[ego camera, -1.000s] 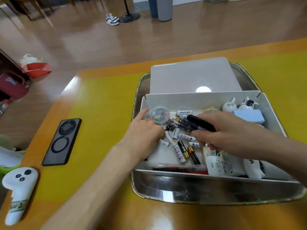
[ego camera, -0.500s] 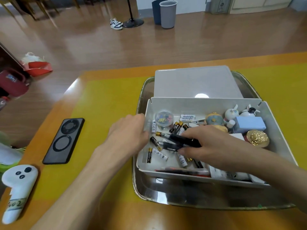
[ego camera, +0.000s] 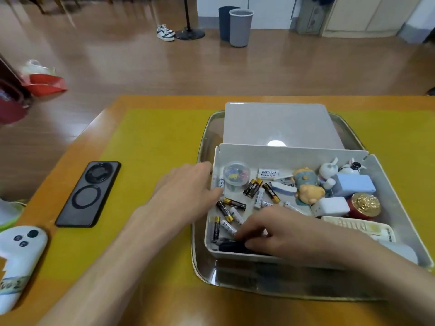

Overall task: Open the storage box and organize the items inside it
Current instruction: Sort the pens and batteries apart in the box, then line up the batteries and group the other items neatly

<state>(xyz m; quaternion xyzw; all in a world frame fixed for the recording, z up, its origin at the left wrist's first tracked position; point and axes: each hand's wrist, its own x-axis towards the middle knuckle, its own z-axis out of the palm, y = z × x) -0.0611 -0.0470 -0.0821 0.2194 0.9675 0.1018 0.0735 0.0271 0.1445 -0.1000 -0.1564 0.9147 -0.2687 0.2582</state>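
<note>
Head view: an open white plastic storage box (ego camera: 292, 154) sits in a shiny metal tray (ego camera: 207, 137). The left hand (ego camera: 186, 191) rests with relaxed fingers on the box's left wall. The right hand (ego camera: 282, 231) curls around dark cylindrical pens (ego camera: 233, 247) against the near wall, beside scattered smooth batteries (ego camera: 226, 210).
</note>
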